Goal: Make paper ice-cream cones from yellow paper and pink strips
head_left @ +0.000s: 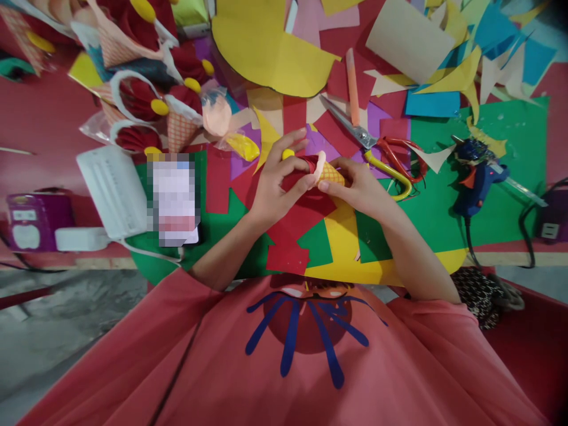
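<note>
Between my two hands, above the paper-strewn table, is a small paper ice cream cone point(331, 172) with a yellow waffle pattern, a pale pink rim and dark red folds at its top. It lies sideways, its tip toward the right. My left hand point(280, 177) pinches the rim and red top with thumb and fingers; a yellow ball shows by its fingers. My right hand point(361, 183) has its thumb and fingers closed around the waffle part. Beneath them lie red paper pieces point(306, 216) and a yellow strip point(344, 236).
Scissors point(366, 137) with red and yellow handles lie beyond my right hand, near an orange marker point(352, 89). A blue glue gun point(474, 183) rests at right. More paper cones point(181, 121) pile up at upper left, above a phone point(175, 198) and a white power strip point(113, 192).
</note>
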`<move>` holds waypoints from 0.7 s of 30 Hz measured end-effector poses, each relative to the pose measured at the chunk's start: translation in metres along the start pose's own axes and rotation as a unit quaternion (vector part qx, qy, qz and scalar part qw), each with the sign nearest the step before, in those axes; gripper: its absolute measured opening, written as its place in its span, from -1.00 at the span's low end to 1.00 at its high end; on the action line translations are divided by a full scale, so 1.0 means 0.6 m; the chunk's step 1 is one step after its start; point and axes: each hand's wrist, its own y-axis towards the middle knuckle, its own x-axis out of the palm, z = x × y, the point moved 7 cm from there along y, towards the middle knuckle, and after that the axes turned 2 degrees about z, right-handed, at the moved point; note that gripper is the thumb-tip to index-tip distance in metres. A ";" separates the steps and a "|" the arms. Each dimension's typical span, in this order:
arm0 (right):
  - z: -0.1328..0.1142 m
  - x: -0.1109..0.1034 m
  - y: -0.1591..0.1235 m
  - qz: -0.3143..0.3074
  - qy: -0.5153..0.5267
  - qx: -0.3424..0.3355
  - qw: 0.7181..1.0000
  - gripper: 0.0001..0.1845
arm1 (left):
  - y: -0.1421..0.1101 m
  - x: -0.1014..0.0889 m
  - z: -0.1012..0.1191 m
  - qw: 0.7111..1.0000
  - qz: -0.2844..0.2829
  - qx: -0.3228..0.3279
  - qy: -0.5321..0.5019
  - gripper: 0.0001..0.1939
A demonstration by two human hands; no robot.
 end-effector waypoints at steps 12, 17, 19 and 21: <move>-0.001 0.000 0.001 0.032 -0.100 0.012 0.994 -0.45 | -0.004 0.001 -0.005 0.999 0.013 -0.029 0.012 -0.80; -0.002 -0.001 0.000 0.038 -0.102 0.005 0.994 -0.44 | -0.005 -0.001 -0.007 0.999 0.023 -0.030 0.019 -0.80; -0.003 -0.001 -0.001 0.046 -0.099 -0.001 0.994 -0.44 | -0.005 -0.002 -0.008 0.999 0.024 -0.028 0.021 -0.80; -0.004 -0.002 -0.001 0.051 -0.097 -0.005 0.994 -0.45 | -0.005 -0.001 -0.009 0.999 0.018 -0.030 0.026 -0.79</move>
